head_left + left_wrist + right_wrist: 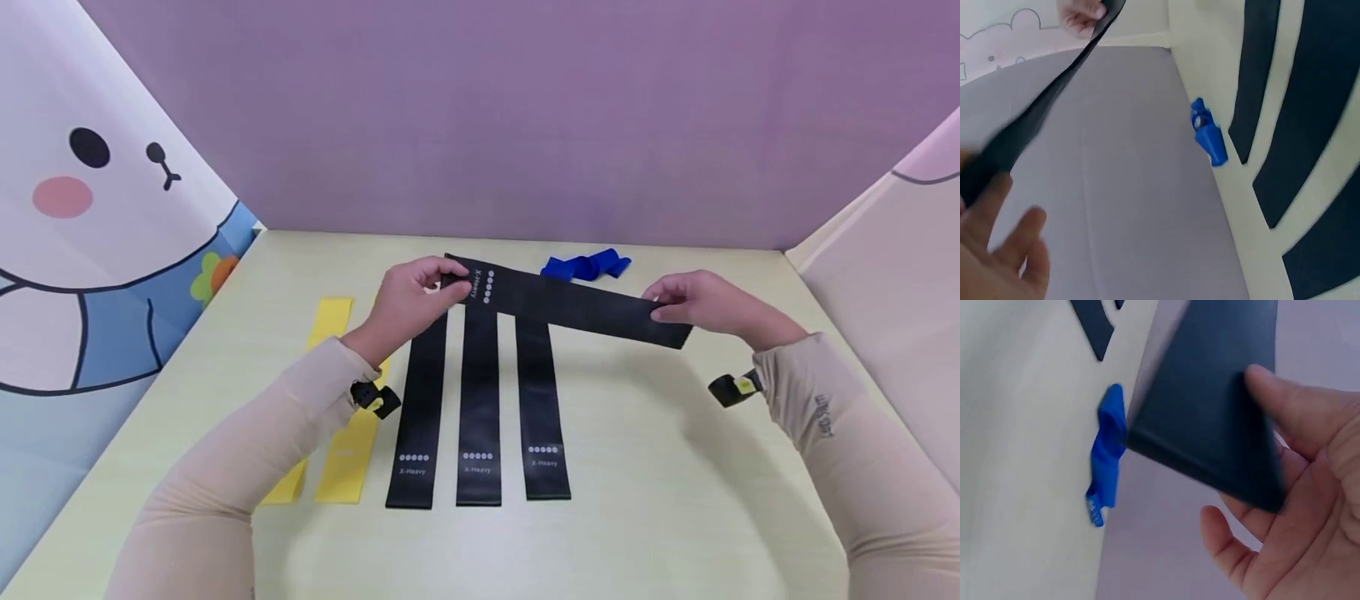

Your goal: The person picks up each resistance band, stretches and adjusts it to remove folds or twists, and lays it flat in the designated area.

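Note:
A black resistance band (573, 302) marked X-Heavy is stretched out flat in the air between both hands. My left hand (414, 298) pinches its printed end between thumb and fingers. At the other end my right hand (701, 304) grips the band's edge, thumb on the near face, as the right wrist view also shows on the dark band (1210, 406). Below it three more black bands lie side by side on the table: a left one (414, 417), a middle one (478, 408) and a right one (542, 408). The held band overlaps their far ends in the head view.
Two yellow bands (351, 454) lie left of the black ones, partly hidden by the left forearm. A crumpled blue band (588, 265) rests near the table's back edge. A purple wall (525, 125) rises behind, with printed panels at both sides.

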`<state>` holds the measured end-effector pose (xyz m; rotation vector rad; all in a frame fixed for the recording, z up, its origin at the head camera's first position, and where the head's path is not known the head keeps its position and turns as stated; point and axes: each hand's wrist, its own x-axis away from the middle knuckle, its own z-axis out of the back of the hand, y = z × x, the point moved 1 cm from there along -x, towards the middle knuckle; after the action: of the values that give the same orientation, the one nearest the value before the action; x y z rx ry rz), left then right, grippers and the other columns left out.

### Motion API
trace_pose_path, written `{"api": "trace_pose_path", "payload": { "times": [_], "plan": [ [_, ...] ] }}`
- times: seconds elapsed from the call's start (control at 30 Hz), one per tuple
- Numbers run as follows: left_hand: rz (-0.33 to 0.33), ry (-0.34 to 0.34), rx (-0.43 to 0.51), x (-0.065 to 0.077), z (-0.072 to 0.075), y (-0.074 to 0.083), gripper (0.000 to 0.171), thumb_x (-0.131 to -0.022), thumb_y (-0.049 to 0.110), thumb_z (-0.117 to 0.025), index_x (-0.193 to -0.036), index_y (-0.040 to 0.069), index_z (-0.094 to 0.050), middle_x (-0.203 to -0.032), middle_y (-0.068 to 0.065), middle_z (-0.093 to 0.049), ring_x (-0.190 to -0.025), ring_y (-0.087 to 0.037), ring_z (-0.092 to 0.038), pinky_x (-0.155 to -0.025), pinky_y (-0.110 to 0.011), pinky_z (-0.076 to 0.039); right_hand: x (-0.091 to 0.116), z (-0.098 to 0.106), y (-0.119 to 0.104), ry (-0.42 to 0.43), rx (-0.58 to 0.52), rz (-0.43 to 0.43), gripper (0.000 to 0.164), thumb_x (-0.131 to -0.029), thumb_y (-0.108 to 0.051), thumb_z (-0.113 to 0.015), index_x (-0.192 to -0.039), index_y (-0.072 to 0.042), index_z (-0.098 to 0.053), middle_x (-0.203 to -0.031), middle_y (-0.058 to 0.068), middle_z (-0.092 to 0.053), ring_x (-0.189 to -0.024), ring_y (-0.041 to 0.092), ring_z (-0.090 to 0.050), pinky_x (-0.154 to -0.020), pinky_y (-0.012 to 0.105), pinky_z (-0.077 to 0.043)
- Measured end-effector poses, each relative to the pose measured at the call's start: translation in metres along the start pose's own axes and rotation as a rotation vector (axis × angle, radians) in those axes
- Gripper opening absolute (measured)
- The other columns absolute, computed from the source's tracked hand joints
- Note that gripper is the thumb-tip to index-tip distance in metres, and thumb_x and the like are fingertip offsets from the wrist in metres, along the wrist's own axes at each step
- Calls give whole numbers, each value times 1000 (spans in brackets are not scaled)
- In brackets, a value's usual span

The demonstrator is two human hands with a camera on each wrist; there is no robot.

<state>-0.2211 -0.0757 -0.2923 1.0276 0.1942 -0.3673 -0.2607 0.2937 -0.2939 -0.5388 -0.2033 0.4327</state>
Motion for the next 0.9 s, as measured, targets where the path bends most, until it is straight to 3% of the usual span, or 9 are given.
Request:
{"api": "trace_pose_path", "payload": {
  "times": [0.07, 0.1, 0.2, 0.27, 0.3, 0.43, 0.6, 0.73, 0.9],
  "plan": [
    [5, -97, -22, 1, 1, -1, 28, -87, 8, -65, -115, 5, -66, -115, -11, -66, -107, -26, -59, -74, -38, -48, 1, 1, 7, -20, 7, 12, 25, -87, 0, -66, -111, 7, -62, -92, 11, -67, -84, 20, -57, -73, 30, -46],
    [3, -151, -24, 2, 1, -1, 32, -87, 6, -63, -119, 6, -64, -121, -11, -64, -103, -28, -60, -68, -36, -48, 2, 1, 10, -23, 21, 22, 27, -86, 1, -66, -112, 7, -62, -95, 14, -67, -86, 22, -58, -74, 32, -47],
    [-79, -269, -92, 6, 1, 1, 36, -87, -2, -56, -122, 4, -62, -126, -12, -61, -72, -23, -61, -52, -28, -38, 3, 4, 20, 4, 65, 27, 28, -84, 4, -66, -112, 7, -63, -98, 19, -67, -87, 26, -59, -74, 36, -46],
    [-178, -293, -152, 7, 0, 1, 33, -87, -6, -53, -117, 2, -65, -114, -13, -66, -52, -18, -46, -50, -27, -33, 2, 7, 24, 30, 84, 9, 25, -85, 2, -66, -109, 7, -65, -99, 19, -68, -87, 25, -60, -75, 38, -46],
    [-230, -288, -181, 7, -1, 1, 31, -87, -8, -53, -114, 1, -67, -108, -12, -68, -50, -17, -38, -53, -26, -35, 1, 8, 26, 38, 85, -10, 23, -86, 0, -65, -108, 7, -66, -97, 17, -69, -86, 23, -59, -75, 38, -46],
    [-493, -190, -271, 7, -2, -2, 26, -82, -12, -58, -98, 1, -74, -83, -5, -65, -66, -18, -47, -69, -33, -42, -1, 12, 34, 59, 64, -68, 19, -92, -10, -61, -102, 6, -66, -89, 12, -68, -82, 20, -57, -75, 39, -44],
    [-815, -50, -374, 5, -4, -4, 23, -75, -11, -68, -88, 6, -77, -91, -13, -62, -88, -31, -54, -82, -42, -44, -3, 12, 40, 44, -58, -109, 19, -98, -12, -52, -103, 6, -54, -87, 11, -63, -78, 22, -66, -84, 50, -48],
    [-963, -55, -444, 7, -8, -3, 21, -70, -6, -78, -87, 6, -76, -94, -12, -70, -92, -29, -62, -87, -41, -49, -7, 11, 41, 25, -195, -156, 22, -100, -12, -49, -109, 8, -47, -83, 7, -63, -69, 14, -67, -78, 38, -54],
    [-1118, -78, -494, 14, -20, 0, 22, -67, 3, -85, -87, 7, -76, -78, -2, -72, -79, -20, -65, -77, -31, -52, -10, 8, 42, 36, -270, -182, 27, -100, -14, -50, -115, 8, -46, -78, 4, -60, -61, 13, -64, -61, 29, -55]
  ]
}}
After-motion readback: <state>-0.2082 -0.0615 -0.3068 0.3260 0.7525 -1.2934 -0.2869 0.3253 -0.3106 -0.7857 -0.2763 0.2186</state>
